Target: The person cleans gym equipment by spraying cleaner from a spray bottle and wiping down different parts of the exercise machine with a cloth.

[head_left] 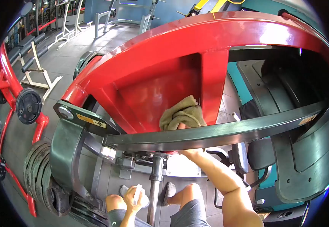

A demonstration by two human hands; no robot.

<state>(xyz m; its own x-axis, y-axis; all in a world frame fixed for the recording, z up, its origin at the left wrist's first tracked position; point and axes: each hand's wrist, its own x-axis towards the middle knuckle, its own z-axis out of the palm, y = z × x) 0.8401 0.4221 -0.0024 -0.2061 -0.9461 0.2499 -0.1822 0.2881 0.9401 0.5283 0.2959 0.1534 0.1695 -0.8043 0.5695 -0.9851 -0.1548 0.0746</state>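
Note:
My right hand (185, 126) reaches up behind a dark green bar (225, 130) and presses an olive cloth (181, 113) against the inner panel of a big red machine frame (164, 64). Most of that hand is hidden by the cloth and the bar. My left hand (134, 198) rests low near my knee and grips a white spray bottle (137, 193), held upright.
Stacked weight plates (39, 178) sit at the lower left on the machine. A red rack with a black plate (28, 106) stands at the left. A black seat pad (261, 153) lies at the right. White benches stand on the grey floor at the back.

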